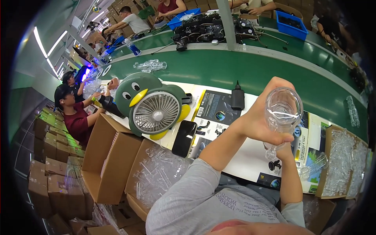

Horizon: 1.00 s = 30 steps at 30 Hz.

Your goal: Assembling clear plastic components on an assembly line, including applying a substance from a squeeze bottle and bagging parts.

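A clear, hollow piece (284, 107) with a wide round end and a narrower knobbed stem is held up over the bench; I cannot tell whether it is glass or plastic. My left hand (260, 117) wraps around its side, thumb across the front. Below it, my right hand (285, 152) is at the stem, its fingers mostly hidden behind the piece and the left hand. Under my hands lies a flattened printed cardboard sheet (243, 158). A small black bottle with a pointed nozzle (237, 98) stands beyond my left forearm.
Left of my arm are a black smartphone (184, 139) and a green penguin-shaped fan (156, 107). Clear parts fill a carton (135, 184) at lower left and a shallow box (325, 172) at right. More clear pieces (150, 65) lie on the green bench (196, 62). Co-workers sit beyond.
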Each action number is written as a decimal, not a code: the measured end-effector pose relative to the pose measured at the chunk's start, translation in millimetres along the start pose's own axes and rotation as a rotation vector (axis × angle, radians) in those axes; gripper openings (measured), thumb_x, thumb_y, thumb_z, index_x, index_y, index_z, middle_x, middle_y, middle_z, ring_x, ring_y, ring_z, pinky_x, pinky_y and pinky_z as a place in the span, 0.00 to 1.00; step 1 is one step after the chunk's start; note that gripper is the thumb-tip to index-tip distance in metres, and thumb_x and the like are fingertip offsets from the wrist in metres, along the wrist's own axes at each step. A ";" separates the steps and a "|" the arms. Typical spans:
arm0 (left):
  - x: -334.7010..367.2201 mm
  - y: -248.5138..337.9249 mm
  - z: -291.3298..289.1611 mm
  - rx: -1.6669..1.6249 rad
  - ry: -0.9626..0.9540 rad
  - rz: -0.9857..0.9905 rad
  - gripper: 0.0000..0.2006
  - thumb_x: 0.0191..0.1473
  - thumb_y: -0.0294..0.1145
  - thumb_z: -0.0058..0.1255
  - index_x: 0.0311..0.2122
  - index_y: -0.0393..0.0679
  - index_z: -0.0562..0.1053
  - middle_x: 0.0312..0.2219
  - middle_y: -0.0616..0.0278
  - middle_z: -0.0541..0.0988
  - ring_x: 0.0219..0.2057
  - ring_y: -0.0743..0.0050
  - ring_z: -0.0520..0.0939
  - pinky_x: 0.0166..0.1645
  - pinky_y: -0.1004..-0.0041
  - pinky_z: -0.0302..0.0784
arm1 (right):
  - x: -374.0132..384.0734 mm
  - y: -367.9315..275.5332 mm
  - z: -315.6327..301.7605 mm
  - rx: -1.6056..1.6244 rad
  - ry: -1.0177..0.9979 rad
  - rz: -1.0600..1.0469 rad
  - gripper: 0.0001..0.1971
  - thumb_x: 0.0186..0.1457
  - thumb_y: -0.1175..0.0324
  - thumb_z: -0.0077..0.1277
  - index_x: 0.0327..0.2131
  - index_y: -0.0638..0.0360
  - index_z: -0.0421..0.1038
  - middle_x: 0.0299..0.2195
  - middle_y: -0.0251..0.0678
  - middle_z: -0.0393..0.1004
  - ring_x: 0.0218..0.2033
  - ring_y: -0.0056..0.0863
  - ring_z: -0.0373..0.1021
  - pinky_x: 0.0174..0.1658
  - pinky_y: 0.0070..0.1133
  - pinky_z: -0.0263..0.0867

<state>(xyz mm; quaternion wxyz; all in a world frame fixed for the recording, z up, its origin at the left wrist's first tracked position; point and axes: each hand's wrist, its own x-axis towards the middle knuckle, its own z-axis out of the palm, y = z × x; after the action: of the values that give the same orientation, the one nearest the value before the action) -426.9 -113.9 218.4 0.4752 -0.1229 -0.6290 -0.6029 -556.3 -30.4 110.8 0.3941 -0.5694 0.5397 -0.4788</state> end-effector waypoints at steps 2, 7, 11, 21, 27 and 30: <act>0.1 1.0 -1.2 -0.003 -0.006 -0.012 0.38 0.28 0.33 0.66 0.46 0.39 0.57 0.33 0.62 0.67 0.34 0.77 0.71 0.40 0.77 0.68 | 0.5 7.9 5.8 -0.005 0.045 -0.058 0.27 0.34 0.69 0.63 0.43 0.60 0.67 0.41 0.38 0.71 0.41 0.27 0.69 0.44 0.23 0.64; 8.1 2.3 -18.4 0.113 0.070 -0.008 0.39 0.30 0.29 0.66 0.48 0.42 0.56 0.34 0.58 0.70 0.38 0.71 0.72 0.43 0.71 0.69 | 2.1 8.7 8.4 -0.077 0.192 -0.062 0.25 0.38 0.72 0.59 0.44 0.60 0.65 0.39 0.34 0.69 0.40 0.25 0.67 0.45 0.22 0.63; 14.2 22.6 -30.2 0.349 0.409 0.214 0.34 0.43 0.38 0.58 0.52 0.41 0.54 0.40 0.49 0.71 0.41 0.63 0.73 0.48 0.65 0.67 | 17.0 -19.1 -4.0 -0.142 0.338 -0.050 0.26 0.36 0.70 0.60 0.44 0.62 0.65 0.37 0.36 0.71 0.38 0.23 0.68 0.42 0.20 0.63; -23.9 85.8 -58.9 0.108 0.732 0.746 0.09 0.55 0.33 0.36 0.38 0.42 0.65 0.30 0.57 0.72 0.24 0.73 0.71 0.29 0.75 0.67 | 111.2 -21.2 -78.7 -0.934 0.382 0.139 0.22 0.33 0.66 0.56 0.38 0.52 0.67 0.28 0.33 0.73 0.31 0.32 0.71 0.34 0.24 0.66; -30.6 97.0 -54.0 -0.032 0.755 0.807 0.07 0.55 0.29 0.34 0.37 0.42 0.64 0.27 0.58 0.69 0.18 0.75 0.65 0.22 0.78 0.57 | 172.2 43.1 -111.0 -1.262 0.231 0.218 0.25 0.28 0.61 0.57 0.38 0.48 0.68 0.32 0.32 0.75 0.35 0.33 0.72 0.35 0.29 0.66; -32.1 103.7 -56.4 -0.047 0.798 0.832 0.06 0.54 0.29 0.36 0.36 0.42 0.64 0.26 0.59 0.67 0.17 0.77 0.62 0.21 0.79 0.55 | 194.5 53.9 -111.1 -1.330 0.113 0.273 0.26 0.27 0.60 0.57 0.39 0.47 0.69 0.33 0.31 0.75 0.36 0.33 0.71 0.37 0.30 0.66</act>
<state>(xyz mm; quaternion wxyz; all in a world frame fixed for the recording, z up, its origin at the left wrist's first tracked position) -309.4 -124.6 250.9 0.8700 -0.1336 -0.2864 -0.3785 -684.9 -221.5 107.8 -0.0117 -0.5916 0.8059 -0.0203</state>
